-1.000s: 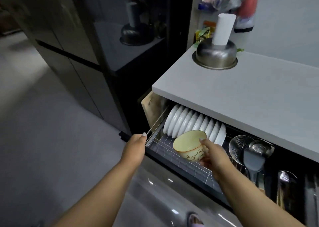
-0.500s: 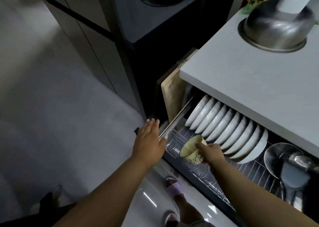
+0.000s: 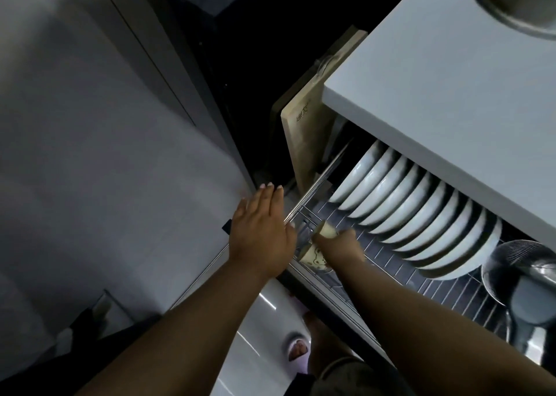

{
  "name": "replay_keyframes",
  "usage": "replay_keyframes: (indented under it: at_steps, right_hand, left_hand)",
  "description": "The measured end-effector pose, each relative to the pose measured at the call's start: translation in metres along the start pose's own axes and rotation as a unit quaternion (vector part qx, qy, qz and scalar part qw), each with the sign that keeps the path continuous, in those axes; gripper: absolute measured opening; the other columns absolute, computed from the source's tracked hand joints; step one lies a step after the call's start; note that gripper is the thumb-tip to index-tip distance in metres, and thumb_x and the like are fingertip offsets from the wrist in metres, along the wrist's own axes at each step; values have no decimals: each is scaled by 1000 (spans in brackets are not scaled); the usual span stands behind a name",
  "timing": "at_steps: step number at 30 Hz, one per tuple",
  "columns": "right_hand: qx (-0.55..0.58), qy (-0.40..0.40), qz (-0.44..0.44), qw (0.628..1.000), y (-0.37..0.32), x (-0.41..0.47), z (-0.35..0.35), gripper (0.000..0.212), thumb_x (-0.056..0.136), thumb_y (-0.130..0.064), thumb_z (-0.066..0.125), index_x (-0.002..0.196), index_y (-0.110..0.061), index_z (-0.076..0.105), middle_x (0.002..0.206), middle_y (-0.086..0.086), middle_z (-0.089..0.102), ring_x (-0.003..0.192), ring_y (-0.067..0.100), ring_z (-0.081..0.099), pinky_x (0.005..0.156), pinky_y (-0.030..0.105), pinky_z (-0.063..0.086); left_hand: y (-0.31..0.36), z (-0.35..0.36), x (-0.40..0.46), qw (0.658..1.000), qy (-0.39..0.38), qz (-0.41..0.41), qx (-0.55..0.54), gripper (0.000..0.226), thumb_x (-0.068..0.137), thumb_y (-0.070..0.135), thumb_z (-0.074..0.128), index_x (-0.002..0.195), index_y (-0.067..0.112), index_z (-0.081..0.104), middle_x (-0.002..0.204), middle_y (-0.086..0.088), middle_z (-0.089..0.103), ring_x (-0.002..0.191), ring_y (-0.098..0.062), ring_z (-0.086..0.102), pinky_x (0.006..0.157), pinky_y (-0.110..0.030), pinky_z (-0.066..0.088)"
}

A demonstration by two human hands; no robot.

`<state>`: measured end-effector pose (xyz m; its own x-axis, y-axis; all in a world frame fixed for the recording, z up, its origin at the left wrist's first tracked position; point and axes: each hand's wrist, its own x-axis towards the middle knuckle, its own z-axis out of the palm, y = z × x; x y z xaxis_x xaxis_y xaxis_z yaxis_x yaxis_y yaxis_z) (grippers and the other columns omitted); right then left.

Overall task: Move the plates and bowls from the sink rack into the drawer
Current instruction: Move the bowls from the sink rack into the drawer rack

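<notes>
A pulled-out drawer with a wire rack sits under the grey counter. Several white plates stand on edge in a row inside it. My right hand grips a small cream bowl with a bear drawing, tipped on its side at the rack's front left corner. My left hand lies flat with straight fingers on the drawer's left front corner, beside the metal rail.
A wooden cutting board stands upright left of the plates. A glass bowl and metal utensils fill the drawer's right part. The counter overhangs the drawer, with a steel bowl on top. My slippered foot is below.
My head has leaned further over the drawer. My right hand has lowered the cream bowl down into the rack's front left corner. The left hand stays at the drawer corner.
</notes>
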<state>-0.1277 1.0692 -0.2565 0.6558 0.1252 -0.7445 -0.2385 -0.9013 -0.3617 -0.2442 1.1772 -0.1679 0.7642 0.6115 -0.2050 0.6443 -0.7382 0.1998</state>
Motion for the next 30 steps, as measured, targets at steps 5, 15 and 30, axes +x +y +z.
replay_keyframes:
  at_steps: [5, 15, 30]
  right_hand:
    - [-6, -19, 5, 1000, -15, 3, 18, 85, 58, -62, 69, 120, -13, 39, 113, 12, 59, 93, 32, 65, 72, 39, 58]
    - [2, -58, 19, 998, -17, 9, 18, 81, 74, -57, 68, 128, -7, 36, 109, 13, 61, 80, 27, 63, 55, 30, 52]
    - [35, 43, -195, 979, 1, -59, -97, 38, 90, -51, 52, 104, -16, 58, 91, 1, 65, 80, 22, 60, 68, 29, 42]
  left_hand:
    - [1, 3, 0, 1000, 22, -7, -12, 69, 88, 43, 36, 148, 11, 30, 152, -8, 36, 142, -21, 29, 115, -37, 17]
    - [0, 6, 1, 999, 39, -9, -17, 72, 85, 50, 27, 144, 11, 39, 145, -9, 47, 135, -23, 41, 112, -38, 28]
    - [20, -17, -20, 980, -35, -40, -191, 58, 98, 36, 42, 150, 17, 24, 150, -8, 38, 136, -22, 35, 108, -37, 34]
